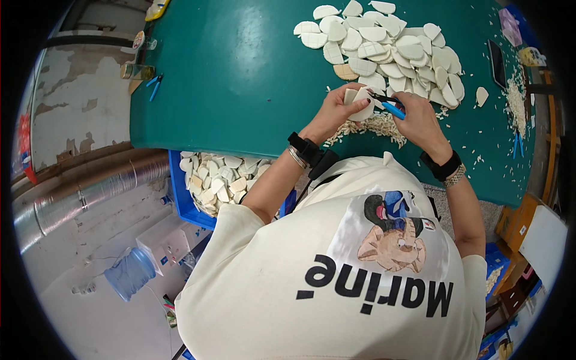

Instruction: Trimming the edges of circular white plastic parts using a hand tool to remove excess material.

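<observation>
My left hand is closed on a flat white half-round piece, its thumb lying across the face. My right hand grips a pair of blue-handled cutting pliers, whose dark jaws meet the upper edge of that piece. Just beyond both hands lies a large heap of similar white half-round pieces, with one tan piece among them. Beneath my hands, small pale offcuts are piled near the table's edge. What the pieces are made of I cannot tell.
The green table spreads ahead. A blue crate of white pieces stands below its front left edge. More blue pliers lie far left and others far right. A phone and scraps are at the right.
</observation>
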Tool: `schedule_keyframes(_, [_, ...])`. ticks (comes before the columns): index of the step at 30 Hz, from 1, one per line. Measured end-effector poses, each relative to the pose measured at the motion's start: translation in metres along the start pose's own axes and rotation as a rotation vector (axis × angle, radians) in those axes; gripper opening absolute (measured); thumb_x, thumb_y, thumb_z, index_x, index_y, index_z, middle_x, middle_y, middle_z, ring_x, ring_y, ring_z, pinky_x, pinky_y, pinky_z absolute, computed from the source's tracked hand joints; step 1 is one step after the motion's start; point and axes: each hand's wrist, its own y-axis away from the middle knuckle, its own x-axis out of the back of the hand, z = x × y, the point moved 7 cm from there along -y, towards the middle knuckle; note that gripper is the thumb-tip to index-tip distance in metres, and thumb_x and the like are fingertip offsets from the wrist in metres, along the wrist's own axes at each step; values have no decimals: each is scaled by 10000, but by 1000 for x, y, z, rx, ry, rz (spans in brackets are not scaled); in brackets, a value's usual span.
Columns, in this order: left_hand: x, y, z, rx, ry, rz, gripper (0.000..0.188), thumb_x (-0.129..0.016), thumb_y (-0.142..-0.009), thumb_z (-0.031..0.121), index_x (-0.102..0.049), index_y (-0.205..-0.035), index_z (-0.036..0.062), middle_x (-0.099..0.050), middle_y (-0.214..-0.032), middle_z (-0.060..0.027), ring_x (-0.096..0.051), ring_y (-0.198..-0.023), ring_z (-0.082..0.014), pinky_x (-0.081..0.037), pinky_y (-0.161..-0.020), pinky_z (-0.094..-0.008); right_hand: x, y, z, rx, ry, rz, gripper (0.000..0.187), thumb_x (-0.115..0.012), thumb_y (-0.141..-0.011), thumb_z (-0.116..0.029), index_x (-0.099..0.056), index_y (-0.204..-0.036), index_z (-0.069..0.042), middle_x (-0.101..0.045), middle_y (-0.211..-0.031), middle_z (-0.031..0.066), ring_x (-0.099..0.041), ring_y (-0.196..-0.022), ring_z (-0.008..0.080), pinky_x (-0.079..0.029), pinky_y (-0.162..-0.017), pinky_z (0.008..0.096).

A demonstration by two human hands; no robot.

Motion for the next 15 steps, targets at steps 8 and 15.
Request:
schedule_keyframes(8, [0,-2,-4,36,-127,3,335,-653,-889,212,-567,-1180,68,-666,-947,-48,-647,-801,-126,-532,-549,-251,-1,0,0,-2,80,-23,275,-614,-740,-54,-630,-996,44,-638,-793,184,-614,-718,340,-469,-655,416])
schedule_keyframes(15, [-1,-2,-6,30,-132,-6,338,-660,-884,229,-574,-1173,75,-673,-955,-46,-646,-806,-113,-532,-553,-239,1,0,-4,22,69,-15,216,-612,-745,-70,-624,-939,25,-621,-768,187,-602,-730,355,-466,-659,433])
